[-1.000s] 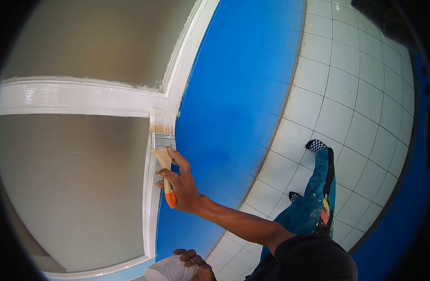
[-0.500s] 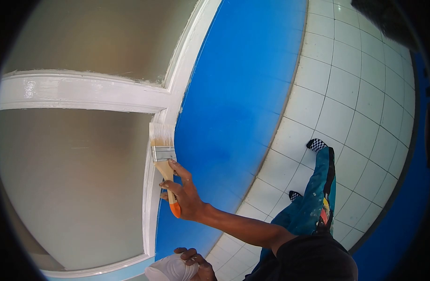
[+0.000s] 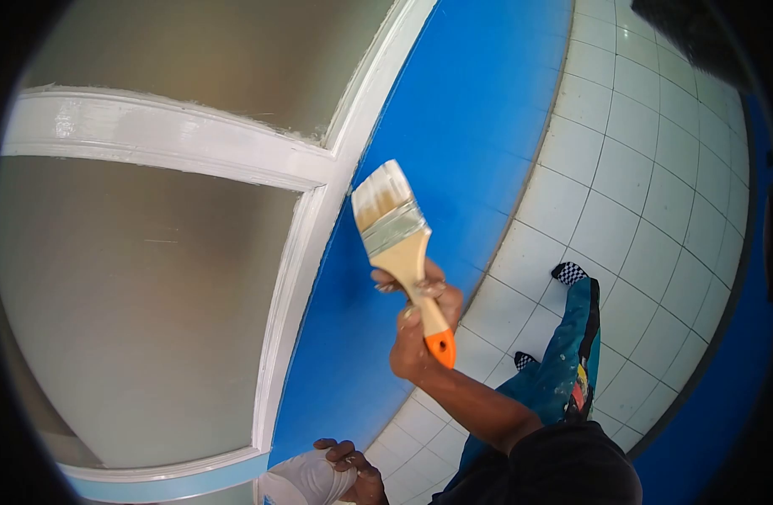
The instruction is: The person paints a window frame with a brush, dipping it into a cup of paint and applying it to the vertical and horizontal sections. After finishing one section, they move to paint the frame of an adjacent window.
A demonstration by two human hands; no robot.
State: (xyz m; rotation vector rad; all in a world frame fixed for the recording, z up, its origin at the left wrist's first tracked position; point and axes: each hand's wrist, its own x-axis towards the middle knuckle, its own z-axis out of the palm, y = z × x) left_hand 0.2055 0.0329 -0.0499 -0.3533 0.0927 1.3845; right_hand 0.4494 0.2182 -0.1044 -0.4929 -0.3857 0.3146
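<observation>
My right hand (image 3: 410, 348) is closed around the wooden handle of a wide flat brush (image 3: 395, 234). The handle has an orange end, and white paint coats the bristles, which point up and left in front of the blue wall (image 3: 471, 109). The bristles appear apart from the white window frame (image 3: 312, 220). At the bottom edge, my left hand (image 3: 363, 481) grips a white container (image 3: 306, 478) by its side; its contents are hidden.
Frosted glass panes (image 3: 142, 303) fill the frame on the left. White floor tiles (image 3: 622, 168) run along the wall's base. My legs in paint-spotted teal trousers (image 3: 555, 353) and checkered socks (image 3: 569, 273) are at the right. A dark fuzzy shape (image 3: 698, 38) hangs top right.
My right hand has lifted the brush off the window frame and moved it right, turning it over the blue wall. My left hand still holds the container. The view has shifted slightly.
</observation>
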